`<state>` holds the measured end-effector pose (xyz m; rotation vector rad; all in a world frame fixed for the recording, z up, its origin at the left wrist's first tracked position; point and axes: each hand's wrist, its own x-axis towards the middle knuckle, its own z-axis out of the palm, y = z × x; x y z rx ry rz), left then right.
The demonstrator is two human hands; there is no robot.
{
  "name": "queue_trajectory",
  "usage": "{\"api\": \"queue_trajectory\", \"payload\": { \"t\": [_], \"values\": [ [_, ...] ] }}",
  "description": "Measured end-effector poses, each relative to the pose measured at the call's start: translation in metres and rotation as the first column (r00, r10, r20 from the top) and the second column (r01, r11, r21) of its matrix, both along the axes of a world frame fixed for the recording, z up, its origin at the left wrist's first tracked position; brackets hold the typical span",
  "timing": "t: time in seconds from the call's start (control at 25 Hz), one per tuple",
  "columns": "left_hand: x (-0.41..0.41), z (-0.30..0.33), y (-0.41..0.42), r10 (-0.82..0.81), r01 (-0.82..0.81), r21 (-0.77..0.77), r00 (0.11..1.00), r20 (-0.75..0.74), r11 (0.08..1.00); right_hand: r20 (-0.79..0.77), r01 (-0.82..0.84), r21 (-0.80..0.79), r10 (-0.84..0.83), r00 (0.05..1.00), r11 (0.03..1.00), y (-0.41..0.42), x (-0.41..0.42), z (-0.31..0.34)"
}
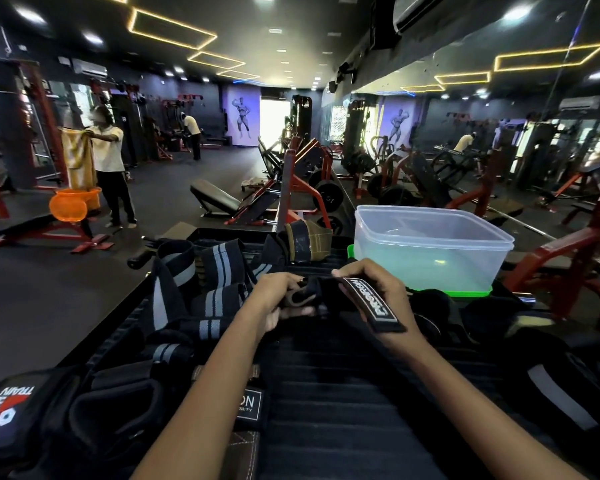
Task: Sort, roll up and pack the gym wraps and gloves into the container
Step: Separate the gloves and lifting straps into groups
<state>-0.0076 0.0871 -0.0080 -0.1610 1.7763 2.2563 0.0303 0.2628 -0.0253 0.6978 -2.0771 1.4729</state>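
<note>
Both hands clamp one black fabric gym glove (pixel 321 294), its logo strap running left-right between them. The left hand (pixel 279 296) pinches one end, the right hand (pixel 371 292) the strap. The clear plastic container (pixel 430 251) stands just beyond the right hand, at the black padded bench's (pixel 343 393) far right corner.

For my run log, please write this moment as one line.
stage: rolling | left hand: grips black glove | right hand: holds its labelled strap | container: empty, open
</note>
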Motion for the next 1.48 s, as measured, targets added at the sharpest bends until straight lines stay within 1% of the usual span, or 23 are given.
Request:
{"api": "queue_trajectory", "payload": {
  "t": [0.04, 0.12, 0.16, 0.24, 0.32, 0.36, 0.44, 0.48, 0.56, 0.64, 0.84, 0.92, 1.0, 1.08, 1.16, 1.2, 1.24, 1.28, 1.32, 1.36, 1.4, 1.44, 1.48],
  "values": [
    [0.003, 0.002, 0.001, -0.003, 0.002, 0.059, 1.0, 0.019, 0.998, -0.014, 0.0, 0.002, 0.0, 1.0, 1.0, 0.002, -0.002, -0.001],
    [0.006, 0.004, 0.001, -0.017, 0.007, 0.19, 0.998, 0.055, 0.982, -0.122, 0.041, 0.075, -0.032, 0.992, 0.996, 0.007, -0.006, -0.004],
    [0.006, 0.005, 0.0, -0.055, 0.039, 0.242, 0.997, 0.061, 0.969, -0.152, 0.065, 0.078, -0.052, 0.987, 0.995, 0.009, -0.007, -0.004],
    [0.009, 0.009, -0.003, -0.231, 0.211, 0.331, 0.973, 0.023, 0.92, -0.115, 0.14, 0.005, -0.138, 0.984, 0.99, 0.013, -0.009, -0.003],
    [0.01, 0.008, -0.003, -0.383, 0.372, 0.34, 0.923, -0.039, 0.863, -0.081, 0.245, -0.04, -0.247, 0.965, 0.969, 0.02, -0.012, -0.003],
    [0.01, 0.007, -0.001, -0.425, 0.426, 0.288, 0.903, -0.07, 0.858, -0.096, 0.303, -0.02, -0.303, 0.948, 0.953, 0.022, -0.012, -0.005],
    [0.011, 0.002, 0.006, -0.434, 0.443, 0.093, 0.895, -0.101, 0.892, -0.136, 0.364, 0.049, -0.355, 0.925, 0.93, 0.025, -0.014, -0.009],
    [0.013, 0.001, 0.009, -0.422, 0.425, 0.007, 0.901, -0.101, 0.905, -0.171, 0.383, 0.109, -0.362, 0.916, 0.917, 0.025, -0.015, -0.012],
    [0.014, 0.0, 0.012, -0.385, 0.377, -0.087, 0.917, -0.106, 0.922, -0.243, 0.412, 0.253, -0.354, 0.903, 0.875, 0.024, -0.017, -0.02],
    [0.014, 0.001, 0.012, -0.329, 0.306, -0.177, 0.937, -0.119, 0.935, -0.288, 0.405, 0.336, -0.316, 0.904, 0.85, 0.025, -0.018, -0.022],
    [0.016, 0.003, 0.014, -0.249, 0.211, -0.248, 0.96, -0.131, 0.945, -0.248, 0.292, 0.485, -0.19, 0.95, 0.824, 0.026, -0.009, -0.018],
    [0.015, 0.003, 0.014, -0.24, 0.197, -0.274, 0.962, -0.133, 0.941, -0.223, 0.262, 0.554, -0.162, 0.961, 0.79, 0.029, -0.008, -0.018],
    [0.015, 0.003, 0.012, -0.253, 0.204, -0.298, 0.958, -0.136, 0.933, -0.197, 0.238, 0.602, -0.148, 0.969, 0.762, 0.029, -0.007, -0.018],
    [0.015, 0.004, 0.008, -0.31, 0.249, -0.334, 0.939, -0.145, 0.909, -0.186, 0.243, 0.594, -0.163, 0.969, 0.767, 0.026, -0.006, -0.017],
    [0.014, 0.008, 0.004, -0.365, 0.279, -0.382, 0.915, -0.172, 0.881, -0.132, 0.241, 0.548, -0.201, 0.971, 0.801, 0.021, -0.003, -0.014],
    [0.014, 0.01, 0.002, -0.384, 0.279, -0.421, 0.905, -0.185, 0.863, -0.034, 0.195, 0.482, -0.205, 0.978, 0.854, 0.018, -0.003, -0.013],
    [0.014, 0.013, -0.002, -0.41, 0.284, -0.469, 0.892, -0.191, 0.836, 0.138, 0.105, 0.364, -0.165, 0.977, 0.926, 0.014, -0.001, -0.01],
    [0.015, 0.016, -0.006, -0.451, 0.305, -0.513, 0.873, -0.186, 0.802, 0.337, -0.007, 0.166, -0.05, 0.94, 0.986, 0.011, 0.001, -0.007],
    [0.017, 0.02, -0.01, -0.5, 0.339, -0.551, 0.849, -0.17, 0.763, 0.483, -0.107, -0.046, 0.115, 0.868, 0.993, 0.009, 0.002, -0.005],
    [0.02, 0.024, -0.015, -0.55, 0.376, -0.585, 0.823, -0.146, 0.719, 0.563, -0.182, -0.231, 0.285, 0.776, 0.956, 0.008, 0.004, -0.002],
    [0.025, 0.029, -0.021, -0.589, 0.405, -0.616, 0.799, -0.12, 0.675, 0.608, -0.238, -0.318, 0.39, 0.691, 0.918, 0.009, 0.005, 0.002],
    [0.031, 0.033, -0.026, -0.607, 0.413, -0.645, 0.789, -0.099, 0.643, 0.639, -0.301, -0.355, 0.464, 0.614, 0.885, 0.007, 0.009, 0.008],
    [0.038, 0.036, -0.032, -0.598, 0.394, -0.674, 0.797, -0.089, 0.625, 0.674, -0.361, -0.35, 0.5, 0.544, 0.865, 0.005, 0.013, 0.012]
  ]
}}
